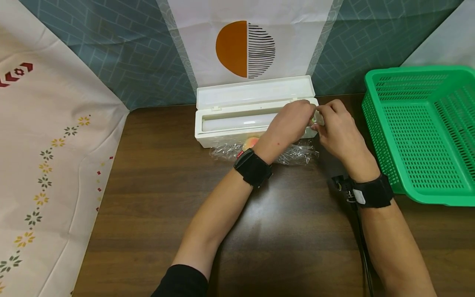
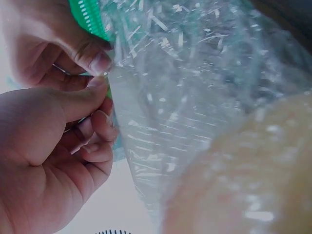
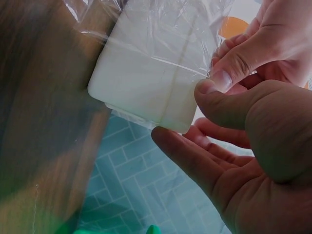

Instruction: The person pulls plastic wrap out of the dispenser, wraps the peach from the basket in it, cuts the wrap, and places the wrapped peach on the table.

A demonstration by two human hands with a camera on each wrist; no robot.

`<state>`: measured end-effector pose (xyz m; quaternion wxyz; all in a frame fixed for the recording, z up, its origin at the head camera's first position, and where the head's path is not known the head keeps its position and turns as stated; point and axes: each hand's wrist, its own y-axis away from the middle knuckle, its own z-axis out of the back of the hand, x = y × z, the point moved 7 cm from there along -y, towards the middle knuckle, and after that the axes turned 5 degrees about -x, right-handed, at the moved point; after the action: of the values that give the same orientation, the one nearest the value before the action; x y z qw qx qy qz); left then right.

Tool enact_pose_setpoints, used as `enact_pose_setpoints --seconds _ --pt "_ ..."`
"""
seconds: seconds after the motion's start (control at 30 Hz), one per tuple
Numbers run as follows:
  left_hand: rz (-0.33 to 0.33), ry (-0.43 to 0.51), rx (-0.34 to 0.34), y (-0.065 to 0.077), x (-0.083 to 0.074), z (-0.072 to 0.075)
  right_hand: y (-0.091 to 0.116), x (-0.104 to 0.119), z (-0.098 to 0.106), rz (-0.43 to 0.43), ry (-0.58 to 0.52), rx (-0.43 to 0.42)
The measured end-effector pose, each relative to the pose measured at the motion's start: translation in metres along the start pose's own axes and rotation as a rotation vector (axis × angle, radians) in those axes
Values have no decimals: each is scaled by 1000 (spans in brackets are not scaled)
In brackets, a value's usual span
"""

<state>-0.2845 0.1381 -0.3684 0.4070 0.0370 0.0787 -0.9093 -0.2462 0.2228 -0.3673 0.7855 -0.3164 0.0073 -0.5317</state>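
A white plastic wrap dispenser box (image 1: 222, 138) stands at the back of the table with its lid (image 1: 256, 93) raised. A pale roll (image 1: 237, 123) lies inside. Clear plastic wrap (image 1: 297, 154) hangs crinkled over the front, covering a round yellow-and-pink fruit (image 1: 250, 143) that looks like a peach. At the box's right end, my left hand (image 1: 293, 117) pinches the wrap's edge. My right hand (image 1: 339, 128) meets it there, pinching the wrap with the thumbs close together. In the right wrist view, a right fingertip (image 3: 163, 136) lies at the box's corner.
To the right stands a green plastic basket (image 1: 419, 181), close to my right forearm. A patterned cloth (image 1: 48, 165) covers the left side, and a blue tiled-pattern sheet (image 1: 148, 53) hangs behind the box. A black cable (image 1: 361, 247) runs along my right forearm.
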Motion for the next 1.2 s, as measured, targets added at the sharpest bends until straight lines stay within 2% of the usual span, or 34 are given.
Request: enact_pose_setpoints --seconds 0.13,0.33,0.53,0.7,0.8,0.93,1.2 --pt "23 51 19 -3 1 1 0 0 -1 2 3 14" --pt "46 132 6 -4 1 4 0 2 0 26 15 12" --pt "61 146 13 -6 0 6 0 4 0 38 19 8" --pt "71 168 54 -7 -4 4 0 2 -1 35 22 0" --pt "63 143 78 -8 -8 3 -1 1 -2 40 18 -4" --pt "39 82 72 -9 -10 5 -2 0 -3 38 14 -4" --pt "56 111 69 -10 -11 3 0 -2 -2 20 22 2"
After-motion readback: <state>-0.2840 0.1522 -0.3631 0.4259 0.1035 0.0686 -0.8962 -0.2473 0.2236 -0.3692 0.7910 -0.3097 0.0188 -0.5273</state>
